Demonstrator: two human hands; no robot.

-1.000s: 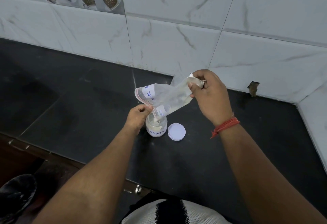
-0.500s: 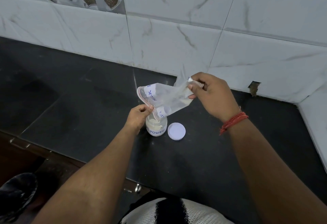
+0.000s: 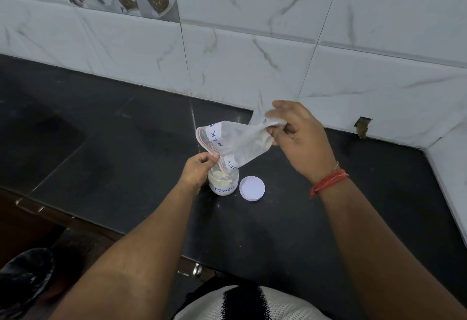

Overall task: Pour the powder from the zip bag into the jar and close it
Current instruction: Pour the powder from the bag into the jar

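Observation:
A clear zip bag [image 3: 236, 140] with white labels in blue writing hangs tilted, mouth down, over a small glass jar [image 3: 223, 183]. The jar stands open on the black counter and holds pale powder; its label reads "POWDE". My left hand [image 3: 198, 170] pinches the bag's red-striped mouth right at the jar's rim. My right hand [image 3: 298, 135] grips the bag's bottom end, raised up and to the right. The bag looks almost empty. The jar's white lid [image 3: 252, 188] lies flat on the counter just right of the jar.
The black stone counter [image 3: 126, 143] runs to a white marble-tiled wall [image 3: 252, 54] at the back and to a side wall at the right. The counter's front edge [image 3: 75, 218] is near my body. A dark round object [image 3: 22, 279] sits low at the bottom left.
My right hand has shifted a little lower and to the right while keeping the bag's bottom lifted. The left hand stays at the jar's mouth.

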